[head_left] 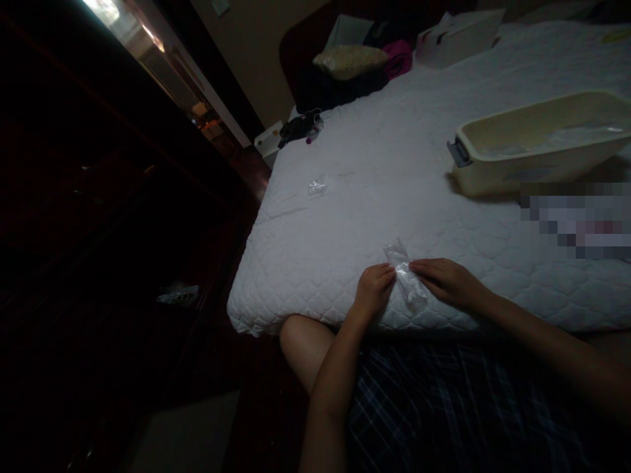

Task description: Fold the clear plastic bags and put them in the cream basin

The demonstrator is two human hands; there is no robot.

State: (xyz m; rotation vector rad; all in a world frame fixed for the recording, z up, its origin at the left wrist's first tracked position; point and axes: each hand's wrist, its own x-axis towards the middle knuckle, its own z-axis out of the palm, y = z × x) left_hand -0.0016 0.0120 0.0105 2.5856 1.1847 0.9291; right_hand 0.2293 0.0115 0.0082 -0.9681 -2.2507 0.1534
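A clear plastic bag (410, 287), long and crinkled, lies at the front of the white quilted bed (305, 263). My left hand (375, 286) pinches its left edge between thumb and fingers. From the other side, my right hand (444, 279) grips the right edge with the fingertips pressed together. Both hands rest low over the quilt, a short gap apart, with the bag between them. Whether anything is inside the bag is hard to make out in the dim light.
A cream plastic bin (537, 164) with a grey handle stands on the bed at right. Another small clear packet (317, 186) lies further back. A white box (458, 39), a beige pillow (350, 61) and a magenta cloth roll (397, 59) are at the far end.
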